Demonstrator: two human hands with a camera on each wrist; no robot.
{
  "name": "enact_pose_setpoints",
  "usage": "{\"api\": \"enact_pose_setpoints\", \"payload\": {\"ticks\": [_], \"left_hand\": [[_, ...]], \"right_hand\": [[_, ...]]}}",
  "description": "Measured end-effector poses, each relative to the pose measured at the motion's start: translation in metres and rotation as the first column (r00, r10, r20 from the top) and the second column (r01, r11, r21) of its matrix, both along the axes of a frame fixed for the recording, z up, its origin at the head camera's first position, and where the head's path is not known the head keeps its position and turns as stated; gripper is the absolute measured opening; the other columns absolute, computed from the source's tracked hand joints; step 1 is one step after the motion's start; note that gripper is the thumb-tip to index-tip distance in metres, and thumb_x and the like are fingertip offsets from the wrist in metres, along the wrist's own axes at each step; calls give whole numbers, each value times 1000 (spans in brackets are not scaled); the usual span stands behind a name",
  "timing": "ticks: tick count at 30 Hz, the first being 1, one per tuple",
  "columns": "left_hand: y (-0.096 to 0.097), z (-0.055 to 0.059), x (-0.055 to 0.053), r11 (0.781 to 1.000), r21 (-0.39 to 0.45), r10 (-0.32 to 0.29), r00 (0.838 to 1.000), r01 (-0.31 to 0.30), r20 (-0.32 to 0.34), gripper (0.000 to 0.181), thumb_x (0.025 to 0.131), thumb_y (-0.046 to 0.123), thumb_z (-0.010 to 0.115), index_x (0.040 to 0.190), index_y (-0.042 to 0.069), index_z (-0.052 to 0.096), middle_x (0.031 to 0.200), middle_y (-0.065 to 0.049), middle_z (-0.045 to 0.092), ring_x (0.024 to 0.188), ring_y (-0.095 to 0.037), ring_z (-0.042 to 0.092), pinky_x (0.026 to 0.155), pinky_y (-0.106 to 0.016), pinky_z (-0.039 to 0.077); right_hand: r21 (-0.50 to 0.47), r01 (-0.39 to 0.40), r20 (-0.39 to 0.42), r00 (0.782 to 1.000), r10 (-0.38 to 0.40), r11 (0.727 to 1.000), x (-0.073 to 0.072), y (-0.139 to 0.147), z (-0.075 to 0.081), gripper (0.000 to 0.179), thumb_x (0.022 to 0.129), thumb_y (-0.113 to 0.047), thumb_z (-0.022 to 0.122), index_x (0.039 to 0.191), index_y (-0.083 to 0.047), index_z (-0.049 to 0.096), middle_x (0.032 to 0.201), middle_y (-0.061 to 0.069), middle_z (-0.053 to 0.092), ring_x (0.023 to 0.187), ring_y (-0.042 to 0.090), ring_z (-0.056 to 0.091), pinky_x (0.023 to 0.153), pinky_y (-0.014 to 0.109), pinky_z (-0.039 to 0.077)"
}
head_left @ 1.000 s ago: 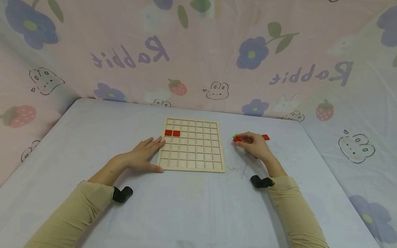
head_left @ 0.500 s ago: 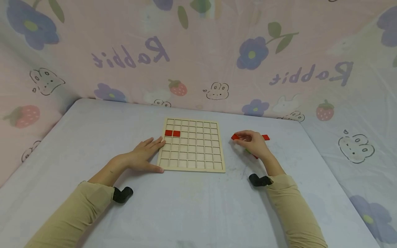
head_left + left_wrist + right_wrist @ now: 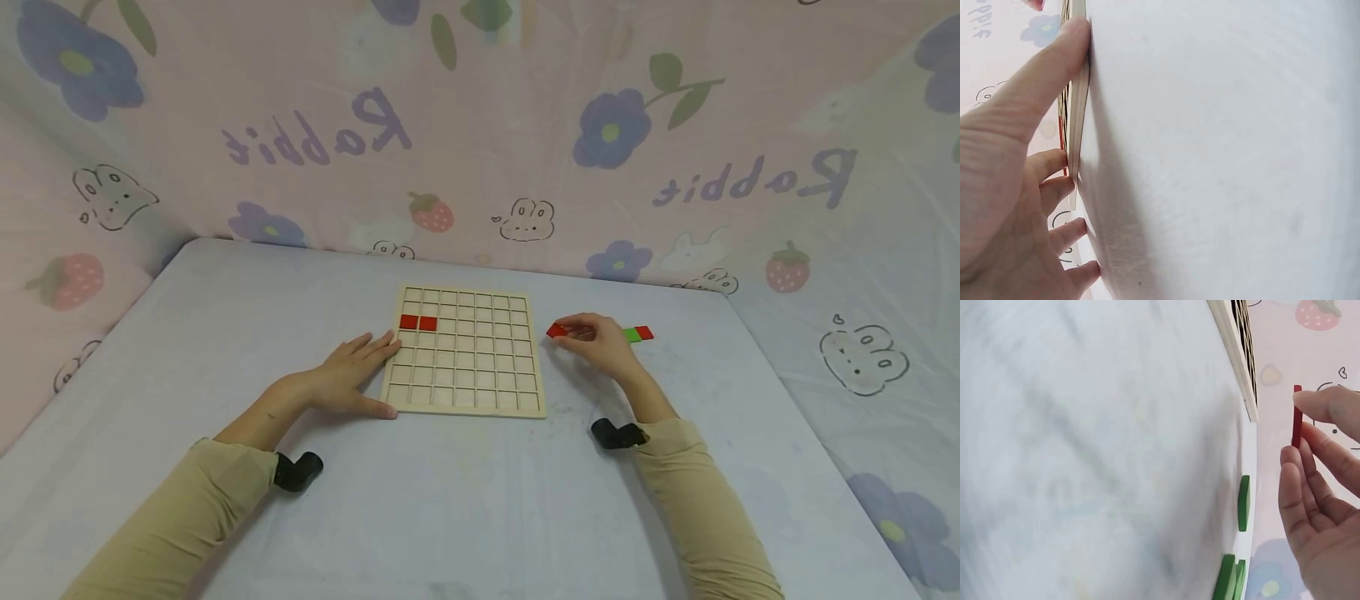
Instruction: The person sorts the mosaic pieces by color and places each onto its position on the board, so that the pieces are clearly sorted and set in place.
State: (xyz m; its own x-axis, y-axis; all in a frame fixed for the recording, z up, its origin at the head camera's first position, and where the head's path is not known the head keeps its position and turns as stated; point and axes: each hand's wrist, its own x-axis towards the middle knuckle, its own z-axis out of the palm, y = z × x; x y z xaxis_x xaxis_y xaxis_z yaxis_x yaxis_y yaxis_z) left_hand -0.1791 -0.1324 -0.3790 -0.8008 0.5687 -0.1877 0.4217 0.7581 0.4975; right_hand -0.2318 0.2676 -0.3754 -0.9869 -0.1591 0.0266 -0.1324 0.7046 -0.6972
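Note:
A square wooden grid board lies on the table, with two red tiles side by side in cells at its left edge. My left hand rests along the board's left side, fingers spread; in the left wrist view its thumb touches the board's edge. To the right of the board, my right hand pinches a red tile between thumb and fingers. The right wrist view shows that red tile edge-on, held above the table.
Beyond the right hand a green tile and another red tile lie on the white table. Several green tiles show in the right wrist view. A printed cloth hangs behind the table.
My right hand has moved left toward the board with the red tile, uncovering a green tile behind it. The left hand has stayed in place at the board.

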Motion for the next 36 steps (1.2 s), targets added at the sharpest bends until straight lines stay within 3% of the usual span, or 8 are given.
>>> {"api": "enact_pose_setpoints", "payload": {"ticks": [8,17,27,36], "left_hand": [[0,-2,-1,1000,-4,1,1000,-1,-8,102,81,50,71,153,2,17,160,-20,8,144,-48,2,113,-66,4],[-1,-1,0,1000,-1,7,1000,-7,1,102,80,49,72,153,4,17,161,-18,8,145,-47,1,114,-64,3],[-1,0,0,1000,-9,8,1000,-8,3,101,81,49,72,153,3,17,161,-18,7,145,-47,1,114,-64,3],[0,-2,-2,1000,-21,3,1000,-3,-4,102,81,50,71,153,3,16,160,-18,7,145,-47,1,114,-64,4]], "right_hand": [[5,-30,0,1000,30,1000,-3,-10,1,38,87,-21,72,120,-4,65,111,16,67,98,28,64,85,39,53],[-16,-46,-3,999,46,999,-6,-19,1,36,86,-20,73,118,-5,66,106,14,68,95,26,64,79,29,51],[-27,-75,-13,997,75,997,-10,-31,4,35,87,-20,72,118,-6,67,105,13,67,97,26,62,87,38,52],[-54,-107,-45,993,105,993,-15,-41,2,34,85,-20,72,116,-6,68,101,11,68,93,24,64,84,36,53]]}}
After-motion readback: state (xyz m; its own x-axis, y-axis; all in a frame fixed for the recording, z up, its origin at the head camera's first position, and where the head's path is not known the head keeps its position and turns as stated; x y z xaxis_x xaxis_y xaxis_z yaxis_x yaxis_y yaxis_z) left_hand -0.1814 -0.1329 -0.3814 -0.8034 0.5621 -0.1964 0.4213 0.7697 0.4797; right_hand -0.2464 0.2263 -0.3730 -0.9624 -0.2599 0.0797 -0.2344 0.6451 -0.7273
